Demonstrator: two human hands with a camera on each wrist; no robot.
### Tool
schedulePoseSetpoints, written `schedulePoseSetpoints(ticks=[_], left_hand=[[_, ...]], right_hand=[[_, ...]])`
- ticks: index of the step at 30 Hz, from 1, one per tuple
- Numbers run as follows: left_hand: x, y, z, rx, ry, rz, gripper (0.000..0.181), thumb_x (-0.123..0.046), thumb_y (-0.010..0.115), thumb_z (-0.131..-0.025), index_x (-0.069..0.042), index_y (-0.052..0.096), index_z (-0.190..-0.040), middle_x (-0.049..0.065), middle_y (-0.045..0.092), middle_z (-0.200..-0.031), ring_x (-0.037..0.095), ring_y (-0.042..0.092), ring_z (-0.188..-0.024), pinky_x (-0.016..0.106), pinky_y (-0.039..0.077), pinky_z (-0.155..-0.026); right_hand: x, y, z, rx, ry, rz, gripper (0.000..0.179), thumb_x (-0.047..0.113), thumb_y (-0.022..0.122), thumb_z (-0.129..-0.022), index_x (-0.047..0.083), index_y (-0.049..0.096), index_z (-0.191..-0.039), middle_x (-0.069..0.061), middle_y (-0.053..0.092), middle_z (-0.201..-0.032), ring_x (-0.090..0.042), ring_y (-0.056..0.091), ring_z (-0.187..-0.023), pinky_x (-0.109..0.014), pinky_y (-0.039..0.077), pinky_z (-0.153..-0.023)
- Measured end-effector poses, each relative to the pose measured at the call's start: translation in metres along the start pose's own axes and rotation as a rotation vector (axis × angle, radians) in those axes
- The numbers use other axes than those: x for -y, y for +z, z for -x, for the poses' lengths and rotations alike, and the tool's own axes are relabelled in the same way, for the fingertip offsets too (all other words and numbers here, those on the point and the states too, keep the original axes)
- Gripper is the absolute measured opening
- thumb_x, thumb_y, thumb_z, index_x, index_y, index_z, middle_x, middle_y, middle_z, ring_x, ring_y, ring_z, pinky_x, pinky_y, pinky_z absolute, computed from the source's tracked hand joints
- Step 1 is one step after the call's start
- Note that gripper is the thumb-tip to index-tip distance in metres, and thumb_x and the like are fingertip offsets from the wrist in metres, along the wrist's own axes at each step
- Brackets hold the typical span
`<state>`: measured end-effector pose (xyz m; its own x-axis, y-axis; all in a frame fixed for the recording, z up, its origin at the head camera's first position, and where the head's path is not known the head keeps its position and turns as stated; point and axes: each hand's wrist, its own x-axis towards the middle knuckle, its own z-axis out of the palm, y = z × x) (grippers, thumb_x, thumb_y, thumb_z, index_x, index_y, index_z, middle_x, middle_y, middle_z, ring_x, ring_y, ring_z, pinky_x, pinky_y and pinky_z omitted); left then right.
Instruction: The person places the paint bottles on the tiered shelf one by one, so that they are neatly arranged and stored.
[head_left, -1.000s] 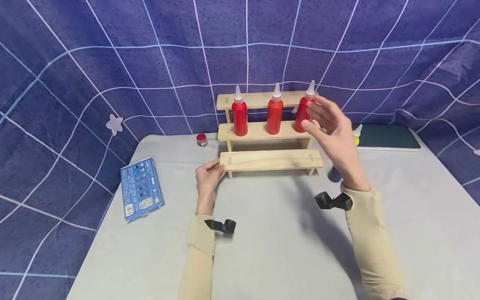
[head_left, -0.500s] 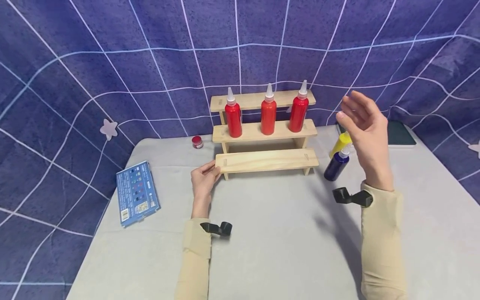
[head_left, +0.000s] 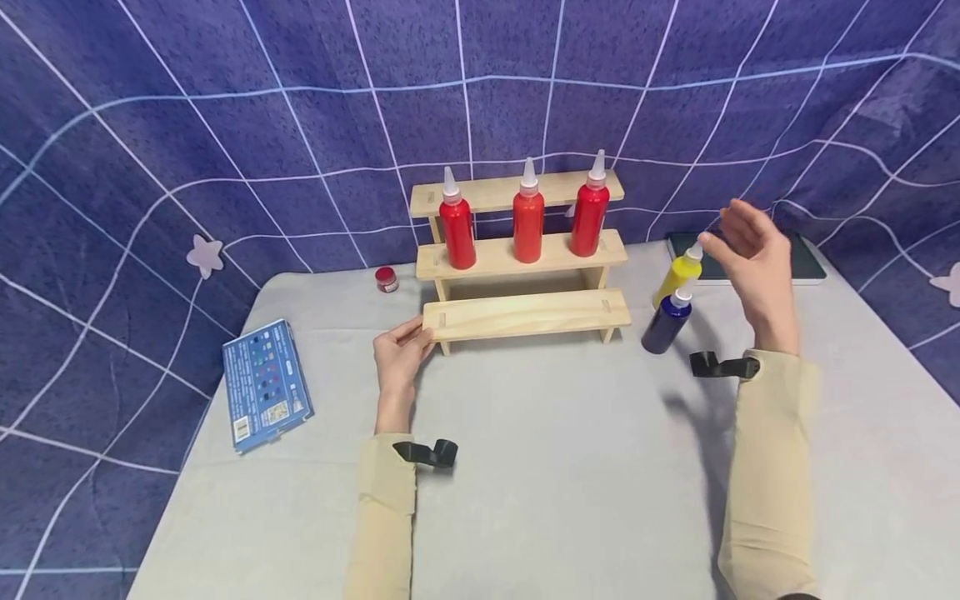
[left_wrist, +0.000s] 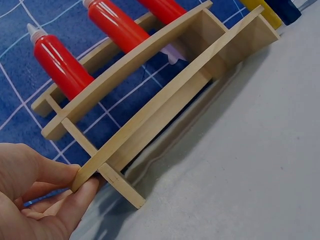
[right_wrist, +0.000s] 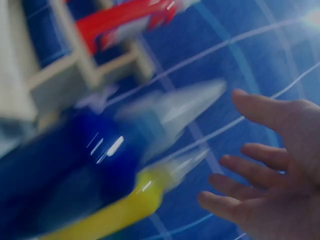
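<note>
A three-step wooden rack (head_left: 525, 312) stands at the back of the grey table (head_left: 555, 467). Three red squeeze bottles (head_left: 528, 223) stand in a row on its middle step. My left hand (head_left: 400, 354) pinches the left end of the lowest step, thumb on top (left_wrist: 55, 170). A yellow bottle (head_left: 677, 278) and a dark blue bottle (head_left: 665, 322) stand just right of the rack. My right hand (head_left: 750, 250) hovers with fingers spread, close to the yellow bottle's white tip, holding nothing. In the blurred right wrist view, the right hand (right_wrist: 270, 180) is apart from both bottles (right_wrist: 100, 165).
A blue flat box (head_left: 264, 385) lies at the table's left edge. A small red-capped jar (head_left: 386, 279) sits left of the rack. A dark green flat pad (head_left: 795, 258) lies at the back right. Blue grid-patterned cloth (head_left: 225, 125) hangs behind the table.
My right hand has left the rightmost red bottle on the rack and swung right and down towards the yellow bottle. The left hand stays on the lowest step.
</note>
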<state>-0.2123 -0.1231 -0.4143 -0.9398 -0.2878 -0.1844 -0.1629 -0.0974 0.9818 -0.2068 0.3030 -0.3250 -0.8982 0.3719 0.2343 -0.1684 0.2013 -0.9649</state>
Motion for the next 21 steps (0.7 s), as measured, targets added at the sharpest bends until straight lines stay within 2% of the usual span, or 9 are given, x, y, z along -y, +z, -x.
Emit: schedulePoseSetpoints(ticks=[3,5,8,10,12,16,21], left_hand=[[0.0,0.0,0.0,-0.003,0.001,0.001,0.036,0.007,0.063,-0.089,0.007,0.061,-0.125,0.026,0.063,-0.118,0.011,0.066,-0.086,0.018,0.058,-0.079],[0.0,0.0,0.0,-0.003,0.002,0.005,0.036,0.007,0.063,-0.089,0.008,0.061,-0.125,0.026,0.063,-0.118,0.012,0.066,-0.087,0.018,0.059,-0.079],[0.0,0.0,0.0,-0.002,0.0,0.002,0.036,0.007,0.063,-0.089,0.007,0.061,-0.125,0.025,0.063,-0.117,0.013,0.066,-0.088,0.019,0.059,-0.079],[0.0,0.0,0.0,0.0,-0.001,-0.005,0.036,0.006,0.063,-0.089,0.007,0.061,-0.125,0.025,0.063,-0.118,0.012,0.067,-0.088,0.019,0.059,-0.079],[0.0,0.0,0.0,0.002,-0.002,-0.005,0.036,0.006,0.063,-0.089,0.007,0.061,-0.125,0.026,0.063,-0.118,0.012,0.067,-0.088,0.019,0.058,-0.08],[0.0,0.0,0.0,0.006,-0.004,0.003,0.036,0.006,0.063,-0.089,0.006,0.061,-0.125,0.025,0.064,-0.119,0.011,0.067,-0.088,0.019,0.058,-0.081],[0.0,0.0,-0.001,0.01,0.0,0.004,0.036,0.006,0.063,-0.09,0.006,0.061,-0.126,0.026,0.063,-0.119,0.01,0.067,-0.087,0.02,0.059,-0.081]], right_hand=[[-0.02,-0.002,-0.007,0.093,0.05,0.135,0.065,0.013,0.07,-0.091,0.01,0.04,-0.149,-0.013,0.046,-0.147,-0.022,0.044,-0.136,-0.025,0.039,-0.112],[-0.031,-0.004,-0.01,0.156,0.075,0.2,0.068,0.018,0.068,-0.093,0.01,0.035,-0.151,-0.017,0.041,-0.151,-0.023,0.042,-0.137,-0.02,0.041,-0.109],[-0.046,-0.004,-0.012,0.213,0.094,0.205,0.068,0.017,0.067,-0.093,0.006,0.032,-0.151,-0.021,0.041,-0.149,-0.017,0.048,-0.129,-0.012,0.046,-0.098],[-0.054,-0.003,-0.012,0.236,0.092,0.186,0.067,0.013,0.068,-0.092,0.001,0.034,-0.149,-0.015,0.05,-0.14,-0.01,0.055,-0.117,-0.008,0.048,-0.088],[-0.062,-0.003,-0.011,0.254,0.081,0.185,0.064,0.01,0.068,-0.092,-0.003,0.038,-0.146,-0.003,0.058,-0.126,-0.003,0.056,-0.104,-0.005,0.047,-0.081],[-0.074,-0.005,-0.011,0.289,0.066,0.196,0.053,0.004,0.068,-0.09,-0.007,0.046,-0.137,0.019,0.059,-0.099,0.002,0.057,-0.088,-0.006,0.048,-0.076],[-0.084,-0.003,-0.012,0.292,0.074,0.177,0.039,0.001,0.071,-0.086,-0.003,0.056,-0.123,0.023,0.064,-0.084,0.003,0.061,-0.079,-0.008,0.051,-0.071]])
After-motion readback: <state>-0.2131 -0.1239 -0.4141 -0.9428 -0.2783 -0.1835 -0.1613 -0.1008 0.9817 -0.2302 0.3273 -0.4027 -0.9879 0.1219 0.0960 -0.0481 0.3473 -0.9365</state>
